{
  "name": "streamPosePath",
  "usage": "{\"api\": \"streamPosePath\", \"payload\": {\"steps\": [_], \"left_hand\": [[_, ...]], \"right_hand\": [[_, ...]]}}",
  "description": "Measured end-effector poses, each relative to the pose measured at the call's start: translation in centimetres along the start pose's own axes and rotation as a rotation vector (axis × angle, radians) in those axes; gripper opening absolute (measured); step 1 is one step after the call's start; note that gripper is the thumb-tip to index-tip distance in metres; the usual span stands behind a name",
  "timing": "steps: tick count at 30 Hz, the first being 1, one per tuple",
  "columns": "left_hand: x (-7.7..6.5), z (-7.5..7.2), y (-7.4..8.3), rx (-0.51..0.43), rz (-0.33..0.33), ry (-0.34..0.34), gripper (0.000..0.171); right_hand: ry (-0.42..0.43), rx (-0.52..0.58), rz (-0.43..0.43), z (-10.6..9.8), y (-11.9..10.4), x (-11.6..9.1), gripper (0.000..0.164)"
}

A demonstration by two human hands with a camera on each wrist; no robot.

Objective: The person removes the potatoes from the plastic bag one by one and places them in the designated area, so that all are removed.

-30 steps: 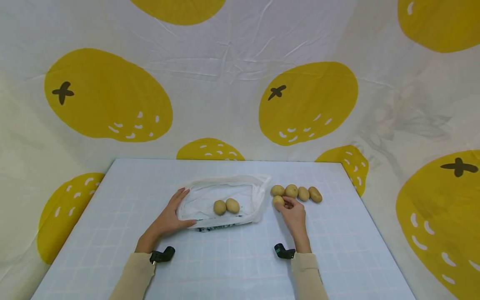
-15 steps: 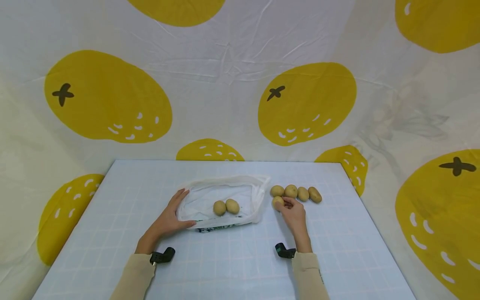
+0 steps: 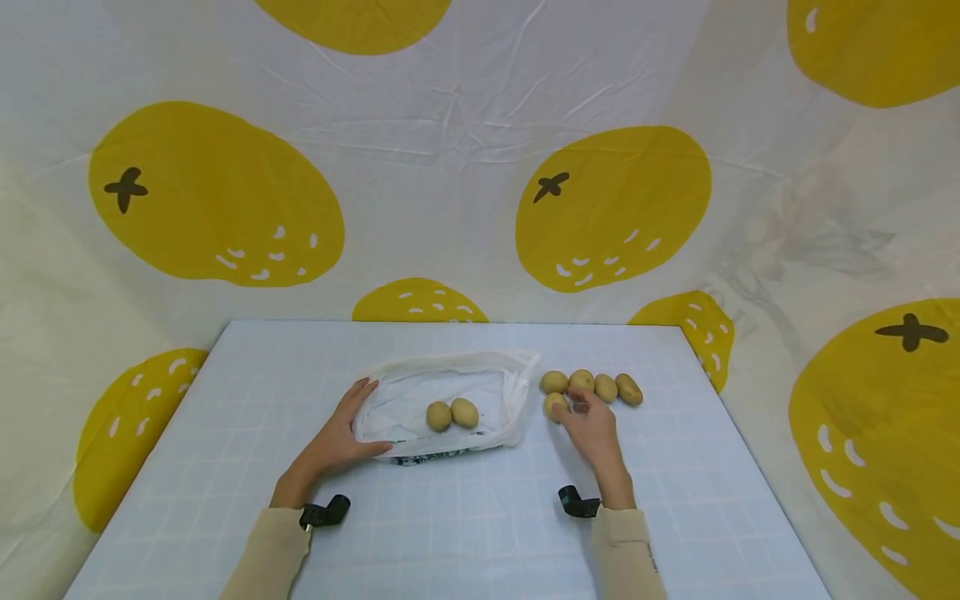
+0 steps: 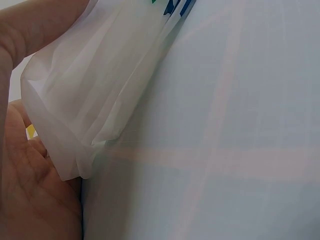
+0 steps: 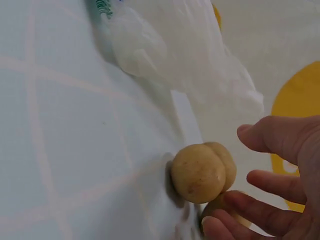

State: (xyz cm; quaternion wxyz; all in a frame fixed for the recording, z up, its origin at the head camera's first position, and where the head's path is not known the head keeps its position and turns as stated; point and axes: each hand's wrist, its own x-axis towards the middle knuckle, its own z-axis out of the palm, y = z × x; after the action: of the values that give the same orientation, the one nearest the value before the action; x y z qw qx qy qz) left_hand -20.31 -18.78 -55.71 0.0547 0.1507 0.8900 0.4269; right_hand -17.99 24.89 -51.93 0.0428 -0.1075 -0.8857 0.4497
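A white plastic bag (image 3: 519, 400) lies with its mouth spread wide and two potatoes (image 3: 465, 412) side by side inside. My left hand (image 3: 337, 435) rests against the bag's left end, thumb along the front rim and fingers stretched toward the back; the left wrist view shows the thin plastic (image 4: 85, 95) between thumb and palm. My right hand (image 3: 594, 429) hovers right beside a round potato (image 3: 554, 407) on the table. In the right wrist view its fingers are spread and hold nothing, with that potato (image 5: 198, 173) just past the fingertips.
Behind the single potato runs a row of several potatoes (image 3: 606, 388), right of the bag. The table (image 3: 465, 533) has a pale checked cover. A white cloth (image 3: 427, 208) with large yellow fruit prints hangs behind and at the sides.
My right hand has let go of the round potato and drawn slightly to the right, its fingers spreading. The potato stays in place in front of the row. My left hand and the bag look unchanged.
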Motion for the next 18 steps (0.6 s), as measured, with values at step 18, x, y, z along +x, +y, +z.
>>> {"api": "streamPosePath", "payload": {"steps": [18], "left_hand": [[-0.1, -0.1, 0.0, 0.019, 0.012, -0.005, 0.114]], "right_hand": [[-0.171, -0.051, -0.384, -0.2, -5.2, 1.0, 0.057]]}}
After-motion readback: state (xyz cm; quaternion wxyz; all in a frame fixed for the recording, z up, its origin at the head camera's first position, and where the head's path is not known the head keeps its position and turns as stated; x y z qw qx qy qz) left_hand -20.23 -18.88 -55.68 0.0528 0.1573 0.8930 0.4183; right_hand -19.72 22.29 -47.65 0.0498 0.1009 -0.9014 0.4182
